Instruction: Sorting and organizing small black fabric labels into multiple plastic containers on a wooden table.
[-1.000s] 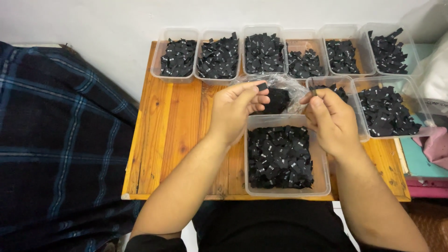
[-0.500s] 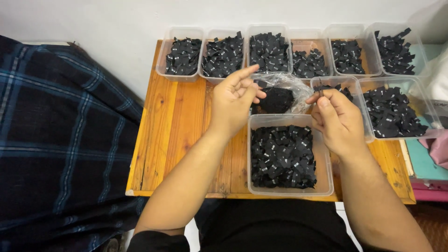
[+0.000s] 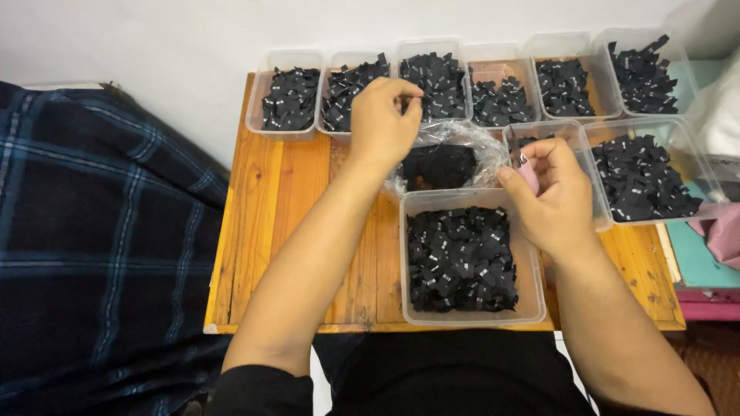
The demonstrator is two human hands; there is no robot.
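Left hand (image 3: 383,123) pinches clear bag (image 3: 455,154) rim (black pieces inside); right hand (image 3: 549,196) curled around small pink item (image 3: 529,174).

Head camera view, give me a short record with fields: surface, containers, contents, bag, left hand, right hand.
surface: wooden table against a white wall
containers: clear plastic tubs, a back row along the wall, a near tub in front, another at the right
contents: small black pieces in every tub
bag: clear plastic bag of black pieces, behind the near tub
left hand: left hand raised over the bag, fingertips pinched together near its top
right hand: right hand beside the bag, fingers curled around something small and pinkish
beside table: dark plaid cloth at left
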